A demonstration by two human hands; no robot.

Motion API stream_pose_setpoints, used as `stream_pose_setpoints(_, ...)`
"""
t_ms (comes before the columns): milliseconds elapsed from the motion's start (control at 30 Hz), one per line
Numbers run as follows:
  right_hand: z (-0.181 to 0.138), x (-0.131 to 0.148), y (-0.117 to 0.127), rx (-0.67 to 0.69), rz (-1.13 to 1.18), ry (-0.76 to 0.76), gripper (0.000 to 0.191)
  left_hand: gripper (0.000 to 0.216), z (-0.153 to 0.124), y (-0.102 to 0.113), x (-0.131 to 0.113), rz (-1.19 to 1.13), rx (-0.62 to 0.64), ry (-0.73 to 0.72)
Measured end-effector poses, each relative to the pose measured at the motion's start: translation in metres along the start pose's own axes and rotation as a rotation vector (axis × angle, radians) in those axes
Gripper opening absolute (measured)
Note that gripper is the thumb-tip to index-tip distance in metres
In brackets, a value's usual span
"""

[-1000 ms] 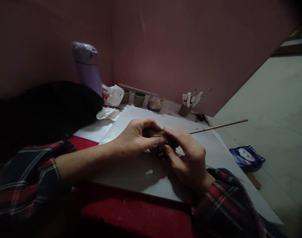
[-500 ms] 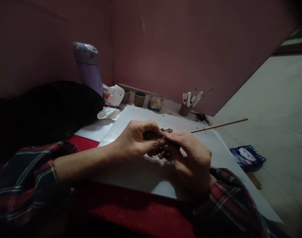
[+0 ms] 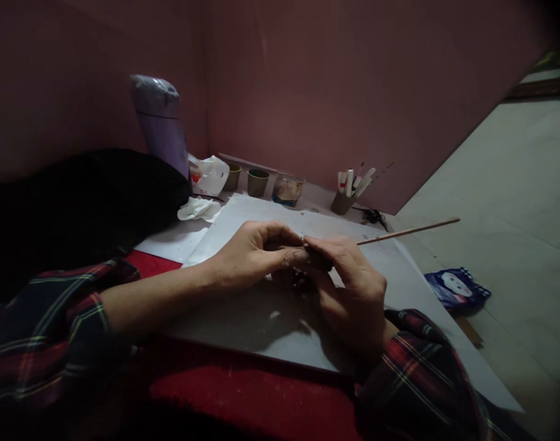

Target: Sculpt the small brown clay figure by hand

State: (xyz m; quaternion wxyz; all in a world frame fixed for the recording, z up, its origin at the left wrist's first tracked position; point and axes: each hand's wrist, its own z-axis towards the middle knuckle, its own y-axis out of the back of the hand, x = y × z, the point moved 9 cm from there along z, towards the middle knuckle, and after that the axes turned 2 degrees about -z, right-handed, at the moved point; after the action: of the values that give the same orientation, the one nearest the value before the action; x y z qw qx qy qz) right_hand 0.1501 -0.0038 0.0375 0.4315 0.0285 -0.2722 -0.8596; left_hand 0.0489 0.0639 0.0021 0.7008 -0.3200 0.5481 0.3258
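Observation:
Over the white sheet (image 3: 243, 211), both hands meet around a dark brown, clay-like lump (image 3: 324, 264), mostly hidden by the fingers. My left hand (image 3: 256, 254) closes on it from the left, its thumb smeared brown along the near side. From the right, my right hand (image 3: 350, 282) pinches the same lump with thumb and forefinger. Below the fingertips, dark brown crumbly bits (image 3: 300, 282) show in shadow. A thin wooden stick (image 3: 412, 231) sticks out to the right behind my right hand; whether it is held or lying there I cannot tell.
Along the back stand two small cups (image 3: 258, 182), a glass of murky liquid (image 3: 287, 190) and a cup of pens (image 3: 343, 201). At left are a purple bottle (image 3: 163, 128), crumpled tissue (image 3: 199, 209) and black cloth (image 3: 91, 208). A blue packet (image 3: 456, 288) lies right, beyond the sheet.
My fingers have shifted around the lump, and my right hand has moved slightly left. The crumbly brown bits seen between the hands are now largely covered.

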Motion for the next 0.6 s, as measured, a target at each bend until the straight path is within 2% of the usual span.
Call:
stream_pose_setpoints(200, 0.0, -0.002, -0.004, 0.06, -0.049, -0.012, 0.035, 0.024, 0.001, 0.009, -0.004, -0.02, -0.085, -0.053)
stream_pose_setpoints(600, -0.001, -0.005, -0.007, 0.087, -0.099, -0.027, 0.028, 0.034, 0.002, 0.015, -0.003, 0.017, -0.114, -0.053)
